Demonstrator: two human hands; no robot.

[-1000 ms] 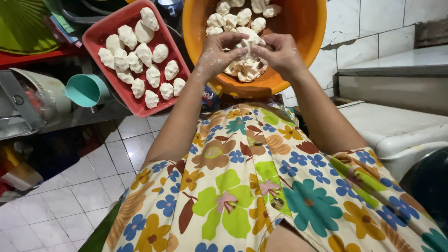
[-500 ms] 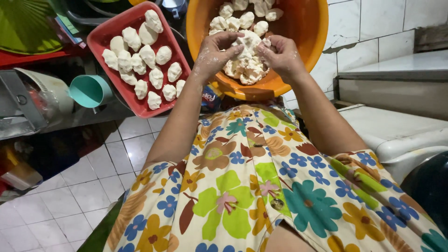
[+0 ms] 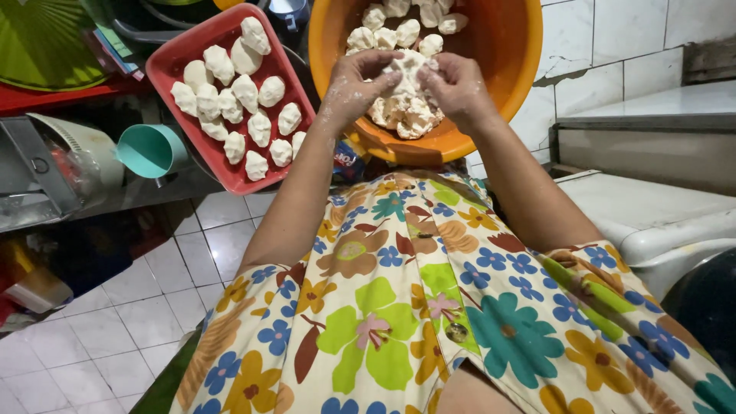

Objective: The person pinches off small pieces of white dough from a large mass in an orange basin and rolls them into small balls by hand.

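While both hands pinched it, the dough lump point(image 3: 409, 73) sat between left hand point(image 3: 354, 84) and right hand point(image 3: 458, 84), over the orange basin point(image 3: 506, 69). Grip closed on its top. Judged soft, sticky, light, tearing easily; best held from opposite sides. Red tray point(image 3: 165, 65) lay left.

From my feed I see a floor of pale square tiles point(image 3: 115, 330) at lower left. On the right, a wall of white tiles point(image 3: 613, 46) with a cracked patch near the corner. Below it runs a grey stone ledge point(image 3: 652, 115), and under that a white rounded appliance top point(image 3: 659, 222). Light is even and soft.
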